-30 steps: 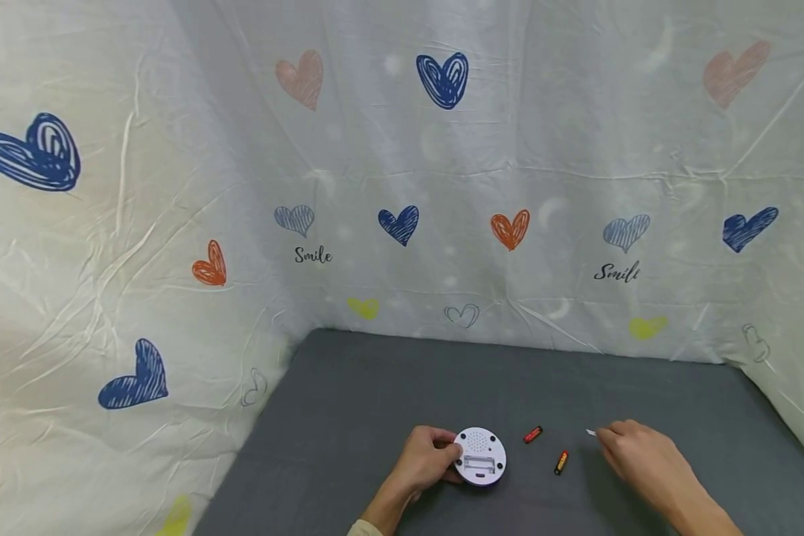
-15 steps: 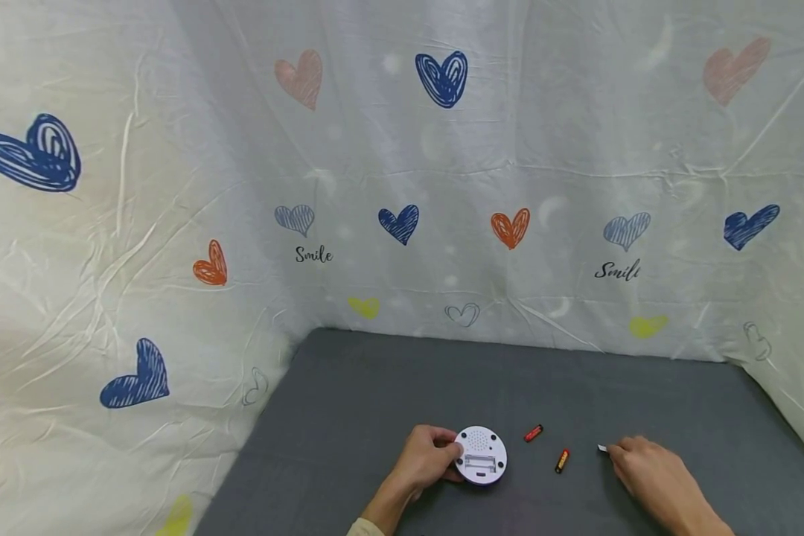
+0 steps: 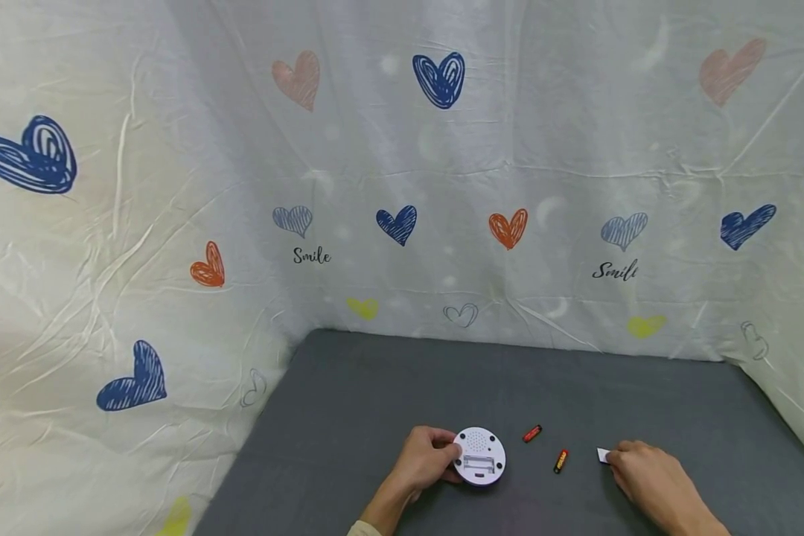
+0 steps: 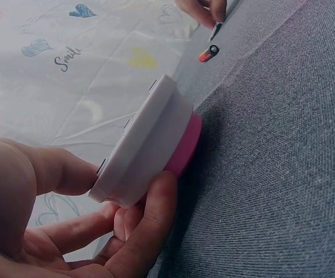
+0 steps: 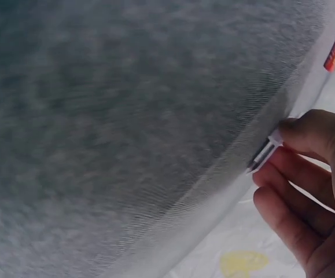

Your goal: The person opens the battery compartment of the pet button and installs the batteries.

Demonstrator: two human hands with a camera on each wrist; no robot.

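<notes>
My left hand [image 3: 423,463] grips the left edge of a round white device [image 3: 479,441], thumb on its face and fingers beneath. The face shows speaker holes, dark feet and an uncovered battery compartment without batteries. From the left wrist view, the device [image 4: 141,142] is tilted and has a pink band at its underside. My right hand [image 3: 653,480] pinches a small white battery cover [image 3: 603,455] close to the table; the right wrist view shows the cover [image 5: 265,153] edge-on between thumb and fingers. Two red-and-black batteries, one farther back [image 3: 532,433] and one nearer [image 3: 560,461], lie between the hands.
A grey cloth-covered table [image 3: 442,380] lies under everything. Behind and beside it hangs a white curtain [image 3: 549,149] printed with hearts and lettering.
My right hand has moved a little toward me with the battery cover, whose flat side now shows more. The left hand, device and batteries have stayed in place.
</notes>
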